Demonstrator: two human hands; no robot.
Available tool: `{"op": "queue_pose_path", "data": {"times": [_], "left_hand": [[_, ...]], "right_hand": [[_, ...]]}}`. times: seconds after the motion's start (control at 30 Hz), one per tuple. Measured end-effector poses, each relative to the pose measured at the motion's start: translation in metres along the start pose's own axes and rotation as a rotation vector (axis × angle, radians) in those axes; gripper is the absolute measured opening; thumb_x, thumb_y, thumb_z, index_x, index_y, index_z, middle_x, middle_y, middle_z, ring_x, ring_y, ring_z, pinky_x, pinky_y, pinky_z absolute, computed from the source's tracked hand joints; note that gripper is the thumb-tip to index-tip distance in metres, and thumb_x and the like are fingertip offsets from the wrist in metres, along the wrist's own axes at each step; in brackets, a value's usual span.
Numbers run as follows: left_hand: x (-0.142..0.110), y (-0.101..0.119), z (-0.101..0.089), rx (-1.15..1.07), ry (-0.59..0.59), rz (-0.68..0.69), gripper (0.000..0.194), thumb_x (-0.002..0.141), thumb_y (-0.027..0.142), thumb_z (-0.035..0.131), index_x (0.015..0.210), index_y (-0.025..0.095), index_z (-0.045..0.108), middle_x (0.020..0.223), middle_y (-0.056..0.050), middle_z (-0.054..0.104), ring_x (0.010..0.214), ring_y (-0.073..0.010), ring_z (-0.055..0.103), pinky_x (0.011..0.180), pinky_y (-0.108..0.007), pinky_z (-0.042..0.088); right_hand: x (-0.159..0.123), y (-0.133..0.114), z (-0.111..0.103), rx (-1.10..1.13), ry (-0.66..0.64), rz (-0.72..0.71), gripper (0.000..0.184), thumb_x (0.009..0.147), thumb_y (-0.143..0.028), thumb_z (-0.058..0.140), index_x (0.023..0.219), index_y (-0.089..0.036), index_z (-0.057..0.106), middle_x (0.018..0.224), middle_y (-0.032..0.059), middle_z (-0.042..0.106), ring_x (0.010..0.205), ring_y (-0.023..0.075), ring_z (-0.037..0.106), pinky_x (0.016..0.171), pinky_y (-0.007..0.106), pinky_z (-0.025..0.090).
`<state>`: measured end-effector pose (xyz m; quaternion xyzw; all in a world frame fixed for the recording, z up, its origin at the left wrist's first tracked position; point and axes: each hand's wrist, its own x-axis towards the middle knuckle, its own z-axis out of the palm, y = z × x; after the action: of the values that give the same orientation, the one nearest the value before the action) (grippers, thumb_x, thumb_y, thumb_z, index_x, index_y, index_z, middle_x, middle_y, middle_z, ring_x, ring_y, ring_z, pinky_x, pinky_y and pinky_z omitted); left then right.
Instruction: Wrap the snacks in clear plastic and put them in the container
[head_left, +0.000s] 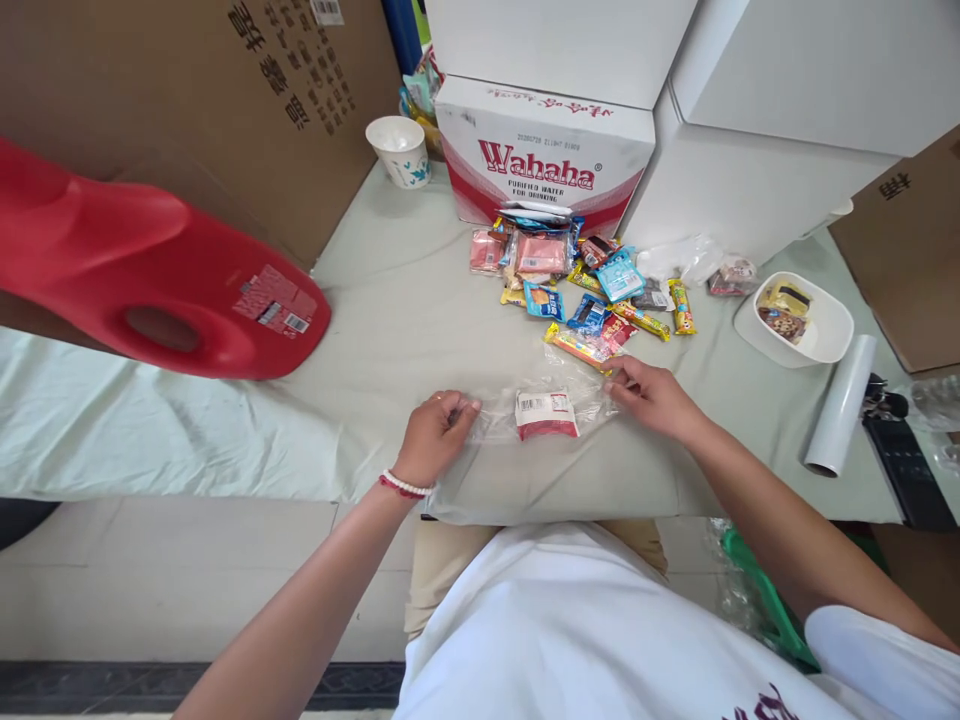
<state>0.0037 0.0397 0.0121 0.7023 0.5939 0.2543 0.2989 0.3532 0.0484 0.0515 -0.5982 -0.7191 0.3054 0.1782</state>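
Note:
A clear plastic bag [495, 418] lies spread at the table's front edge. On its left end, my left hand [439, 432] pinches the film between thumb and fingers. The opposite end is gripped by my right hand [649, 397], its fingers closed on the plastic. Between my hands rests a small red-and-white snack packet [546, 413] with a barcode; whether it lies inside or under the film is hard to tell. Just beyond the right hand is a yellow-wrapped snack bar [576, 347]. Several more snack packets [589, 312] form a loose pile behind it.
A Wahaha water carton [551, 150] and white boxes [780, 130] stand at the back. A red jug [225, 290] and paper cup [400, 150] are on the left. To the right are a white tub [829, 325] with snacks, a plastic roll [841, 405] and a dark device [904, 470].

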Motion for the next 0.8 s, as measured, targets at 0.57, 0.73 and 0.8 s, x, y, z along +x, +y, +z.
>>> {"op": "queue_pose_path", "data": {"times": [0.57,0.73,0.8], "left_hand": [[-0.028,0.028,0.002,0.255,0.688,0.174,0.027,0.092,0.026,0.055,0.119,0.022,0.058,0.121,-0.015,0.062,0.121,-0.0324,0.055,0.106,-0.055,0.04],[-0.044,0.059,0.042,0.298,0.143,0.501,0.048,0.097,0.017,0.04,0.141,0.027,0.056,0.131,-0.011,0.07,0.113,-0.0247,0.066,0.09,-0.043,0.045],[-0.033,0.059,0.057,0.351,0.104,0.381,0.046,0.099,0.017,0.037,0.14,0.022,0.058,0.132,-0.013,0.071,0.108,-0.0257,0.067,0.084,-0.043,0.044]], "right_hand": [[0.003,-0.076,0.088,-0.383,-0.107,-0.396,0.03,0.1,-0.019,0.054,0.125,-0.021,0.069,0.136,0.0116,0.066,0.129,0.0316,0.051,0.102,0.051,0.048],[0.009,-0.066,0.074,-0.178,-0.156,-0.439,0.036,0.097,-0.014,0.051,0.13,-0.018,0.065,0.132,0.0128,0.068,0.123,0.0263,0.057,0.106,0.045,0.046],[0.021,-0.06,0.058,-0.128,-0.131,-0.389,0.039,0.097,-0.013,0.047,0.132,-0.017,0.064,0.126,0.012,0.071,0.115,0.0249,0.062,0.103,0.042,0.048]]}}
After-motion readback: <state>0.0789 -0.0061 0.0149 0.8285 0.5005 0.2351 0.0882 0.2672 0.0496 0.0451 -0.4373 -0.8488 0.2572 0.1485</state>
